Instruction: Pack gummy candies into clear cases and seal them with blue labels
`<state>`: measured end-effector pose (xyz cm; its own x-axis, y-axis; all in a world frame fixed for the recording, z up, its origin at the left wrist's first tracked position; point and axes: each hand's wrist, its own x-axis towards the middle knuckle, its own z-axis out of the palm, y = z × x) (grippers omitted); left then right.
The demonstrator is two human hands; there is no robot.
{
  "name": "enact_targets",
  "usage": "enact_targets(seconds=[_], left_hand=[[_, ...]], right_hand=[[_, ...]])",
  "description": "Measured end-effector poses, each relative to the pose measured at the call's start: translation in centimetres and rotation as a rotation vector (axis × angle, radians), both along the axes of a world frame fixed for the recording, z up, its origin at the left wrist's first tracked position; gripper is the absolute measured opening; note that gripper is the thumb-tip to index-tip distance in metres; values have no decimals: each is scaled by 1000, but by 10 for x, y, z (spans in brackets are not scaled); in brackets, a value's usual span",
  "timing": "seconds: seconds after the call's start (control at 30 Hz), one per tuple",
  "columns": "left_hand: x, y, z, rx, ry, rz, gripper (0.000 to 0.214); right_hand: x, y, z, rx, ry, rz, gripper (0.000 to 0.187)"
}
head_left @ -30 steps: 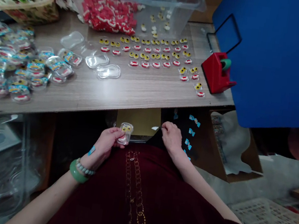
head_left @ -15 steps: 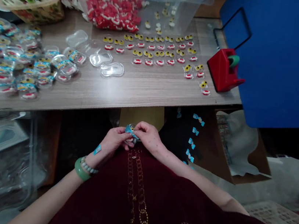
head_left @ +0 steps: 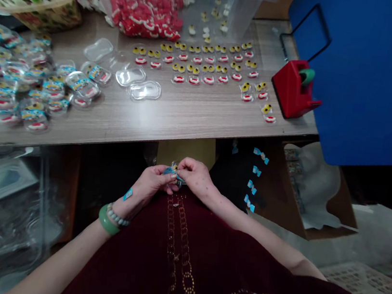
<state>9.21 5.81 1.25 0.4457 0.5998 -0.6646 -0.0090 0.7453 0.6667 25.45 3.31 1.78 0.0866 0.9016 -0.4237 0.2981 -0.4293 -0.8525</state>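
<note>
Head view: the left hand (head_left: 150,183) and right hand (head_left: 195,176) meet just below the edge of the desk (head_left: 181,120). Their fingers (head_left: 185,164) pinch from both sides on a small clear plastic case (head_left: 176,176) with a blue sticker (head_left: 169,170), which sits mostly hidden between them.

A laminate table (head_left: 185,121) carries rows of sweets (head_left: 193,64), clear shells (head_left: 144,90), filled packs (head_left: 34,119) and a tape dispenser (head_left: 291,90).

light: soft, even | shadows: faint | edges: bowed, stretched | blur: slight
</note>
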Motion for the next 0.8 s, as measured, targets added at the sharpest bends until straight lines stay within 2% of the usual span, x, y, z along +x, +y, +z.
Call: enact_targets(seconds=[0.33,0.43,0.6,0.8], left_hand=[[2,1,-4,64,9,-6,39],[0,2,-5,76,8,-25,38],[0,4,-6,91,9,-55,34],[2,6,-5,90,19,-44,32]], right_hand=[[-7,0,13,-60,-143,-45,13],[-7,-1,10,-60,-84,-77,15],[-6,-1,1,-53,128,-148,9],[-5,0,-3,-53,132,-139,9]])
